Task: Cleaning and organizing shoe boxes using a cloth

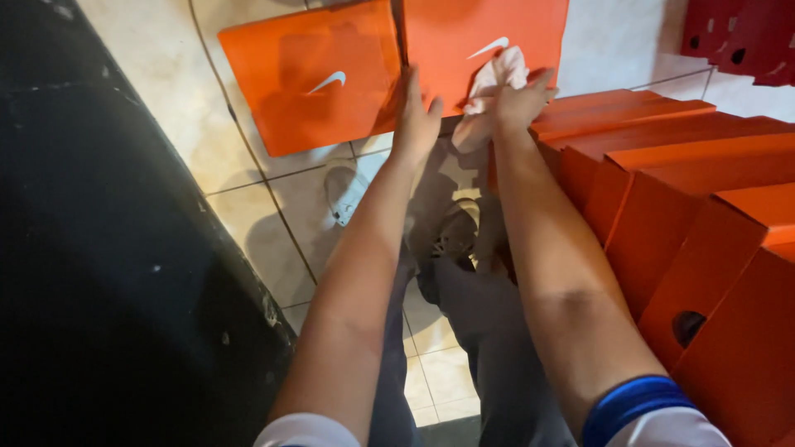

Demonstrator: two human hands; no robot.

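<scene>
Overhead, right hand (520,103) clutches crumpled white paper (497,83) (grip tight), left hand (414,116) flat against smooth orange box (310,79).

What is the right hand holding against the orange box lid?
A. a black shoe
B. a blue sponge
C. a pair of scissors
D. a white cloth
D. The right hand grips a crumpled white cloth pressed on the orange box lid, while the left hand steadies the lid at its edge.
</scene>
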